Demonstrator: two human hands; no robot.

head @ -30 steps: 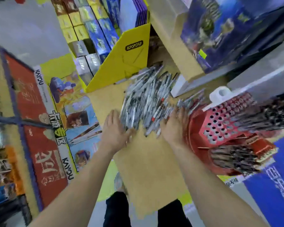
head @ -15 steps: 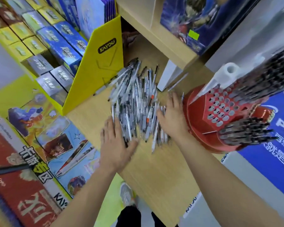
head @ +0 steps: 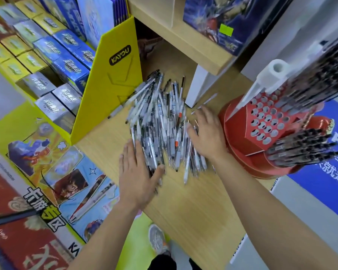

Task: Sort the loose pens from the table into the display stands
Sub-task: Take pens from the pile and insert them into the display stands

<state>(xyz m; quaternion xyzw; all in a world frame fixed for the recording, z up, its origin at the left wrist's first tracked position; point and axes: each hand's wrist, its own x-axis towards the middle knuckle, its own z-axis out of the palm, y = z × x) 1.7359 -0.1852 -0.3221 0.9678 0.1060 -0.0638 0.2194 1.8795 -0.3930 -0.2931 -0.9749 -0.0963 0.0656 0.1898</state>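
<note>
A heap of loose pens (head: 160,121), mostly clear and white with black parts, lies on the wooden table (head: 183,207). My left hand (head: 137,172) lies flat with straight fingers on the pile's near left edge. On the pile's right side my right hand (head: 207,133) rests with fingers spread and relaxed. A red display stand (head: 261,129) with rows of round holes stands just right of my right hand. Black pens (head: 300,147) fill its lower and upper sections, while many holes in between are empty.
A yellow card display (head: 113,82) with stacked boxes (head: 66,61) borders the pile on the left. A wooden shelf (head: 183,39) on a white support (head: 199,84) overhangs the back. A single pen (head: 205,103) lies by the support. The table's front edge is near my forearms.
The view has swung so the stand stands more upright at the right. Both hands have stayed on the pile's sides, pressing the pens closer together.
</note>
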